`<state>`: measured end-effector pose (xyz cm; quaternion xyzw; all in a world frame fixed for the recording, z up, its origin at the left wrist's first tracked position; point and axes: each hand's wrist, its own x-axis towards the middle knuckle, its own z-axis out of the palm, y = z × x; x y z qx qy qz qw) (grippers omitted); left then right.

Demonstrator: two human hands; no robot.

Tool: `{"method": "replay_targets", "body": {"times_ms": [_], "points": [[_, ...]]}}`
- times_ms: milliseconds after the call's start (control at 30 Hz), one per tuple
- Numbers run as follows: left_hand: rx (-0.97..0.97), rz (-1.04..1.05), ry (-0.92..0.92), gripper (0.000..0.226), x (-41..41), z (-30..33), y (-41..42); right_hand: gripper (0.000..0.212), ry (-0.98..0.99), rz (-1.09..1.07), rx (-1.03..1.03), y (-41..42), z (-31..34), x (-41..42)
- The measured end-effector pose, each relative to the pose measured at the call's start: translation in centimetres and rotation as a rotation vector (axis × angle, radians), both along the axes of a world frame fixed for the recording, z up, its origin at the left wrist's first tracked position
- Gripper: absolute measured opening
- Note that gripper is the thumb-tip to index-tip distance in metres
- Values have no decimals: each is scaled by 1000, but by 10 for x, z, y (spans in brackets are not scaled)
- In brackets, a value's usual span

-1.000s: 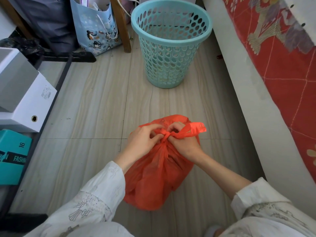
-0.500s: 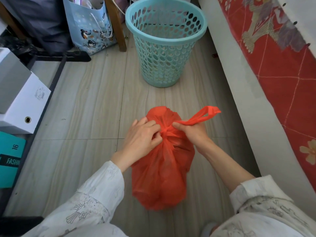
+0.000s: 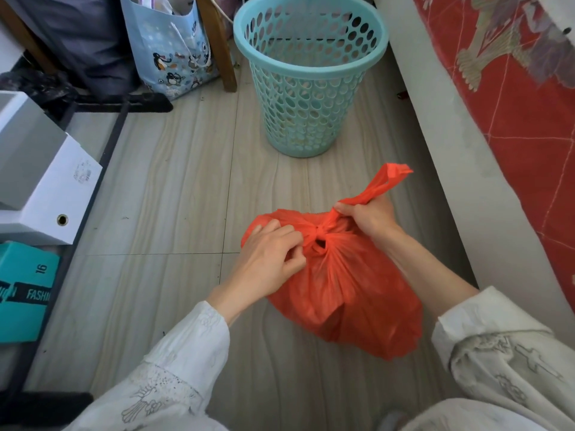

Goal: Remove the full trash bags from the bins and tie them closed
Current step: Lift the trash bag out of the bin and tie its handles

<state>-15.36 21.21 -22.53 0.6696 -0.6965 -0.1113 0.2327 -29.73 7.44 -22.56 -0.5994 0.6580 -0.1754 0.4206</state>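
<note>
The thin orange trash bag point(image 3: 342, 293) lay on the floor at 6 o'clock from the empty perforated teal bin point(image 3: 308, 73). The right hand point(image 3: 367, 217) was clenched on one twisted handle strip; the left hand point(image 3: 273, 253) pinched the other beside a loose knot. In my judgement, an uneven pull could tear the crinkled, slippery film, or leave the knot slack.
</note>
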Motion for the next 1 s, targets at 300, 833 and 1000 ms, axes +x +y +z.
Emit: {"method": "replay_targets", "body": {"times_ms": [300,833,1000], "points": [[487,267,326,50,20,25,57,39,103,156,233,55,49,-10],[729,531,529,19,-6,344,130,29,164,364,411,134,362,4],[726,632,579,20,-26,431,161,12,-101,291,602,156,454,-18]]}}
